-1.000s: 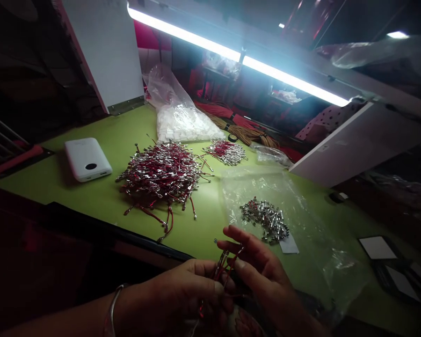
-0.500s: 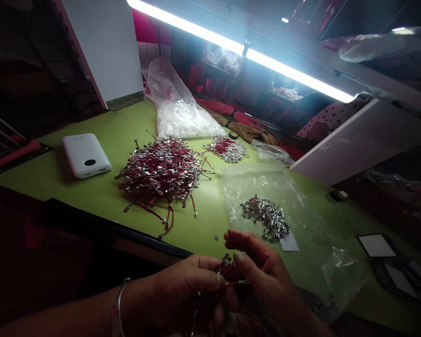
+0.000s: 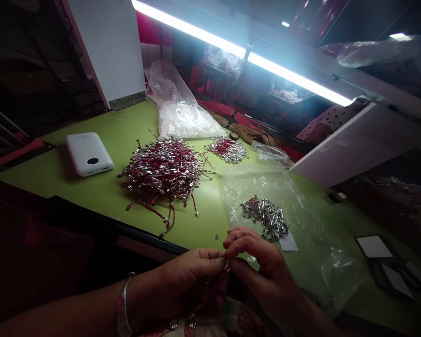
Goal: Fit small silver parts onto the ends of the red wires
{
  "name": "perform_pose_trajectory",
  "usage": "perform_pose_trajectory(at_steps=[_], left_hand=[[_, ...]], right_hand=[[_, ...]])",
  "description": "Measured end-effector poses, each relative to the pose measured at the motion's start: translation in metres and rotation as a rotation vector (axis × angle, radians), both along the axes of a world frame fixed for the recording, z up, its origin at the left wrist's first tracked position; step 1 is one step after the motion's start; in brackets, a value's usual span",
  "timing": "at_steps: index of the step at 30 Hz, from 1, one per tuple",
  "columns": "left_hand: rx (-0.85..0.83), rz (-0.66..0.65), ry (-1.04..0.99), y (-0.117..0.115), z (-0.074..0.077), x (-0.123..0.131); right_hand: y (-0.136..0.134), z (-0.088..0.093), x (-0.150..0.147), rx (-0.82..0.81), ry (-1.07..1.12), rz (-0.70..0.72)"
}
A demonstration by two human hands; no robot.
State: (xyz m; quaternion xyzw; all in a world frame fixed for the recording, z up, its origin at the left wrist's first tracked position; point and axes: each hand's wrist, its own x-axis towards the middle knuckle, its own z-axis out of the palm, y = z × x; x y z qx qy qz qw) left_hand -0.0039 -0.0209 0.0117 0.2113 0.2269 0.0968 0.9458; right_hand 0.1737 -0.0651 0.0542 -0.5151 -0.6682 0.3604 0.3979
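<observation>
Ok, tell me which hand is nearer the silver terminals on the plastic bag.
Right hand: just below the silver terminals in view. Left hand: farther off, down and left of them, beyond the right hand.

shiny metal terminals (image 3: pixel 161 169) on glossy red plastic-sheathed wire (image 3: pixel 157 213); thin clear glossy plastic bag (image 3: pixel 252 187); matt white plastic parts (image 3: pixel 185 121); smooth white plastic power bank (image 3: pixel 89 153); matt green bench top (image 3: pixel 91 210); polished metal bangle (image 3: pixel 123 304)
</observation>
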Motion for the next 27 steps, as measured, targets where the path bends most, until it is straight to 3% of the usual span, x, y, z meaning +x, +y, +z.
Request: perform_pose_trajectory(at_steps=[7,13,19,24,27], left_hand=[[-0.047,-0.080,-0.034,0.001,0.007,0.005],[-0.070,-0.010,-0.049,0.001,0.006,0.007],[-0.069,-0.034,-0.066,-0.002,0.000,0.006],[-0.045,0.135,-0.031,-0.008,-0.003,0.008],[-0.040,0.202,0.006,-0.011,-0.003,0.008]], right_hand=[[-0.002,-0.002,0.000,-0.006,0.081,-0.006],[-0.003,0.008,-0.001,0.155,0.065,0.136],[-0.013,0.018,-0.007,0.254,0.043,0.252],[-0.019,0.017,-0.008,0.268,0.023,0.293],[-0.020,0.013,-0.005,0.278,0.056,0.215]])
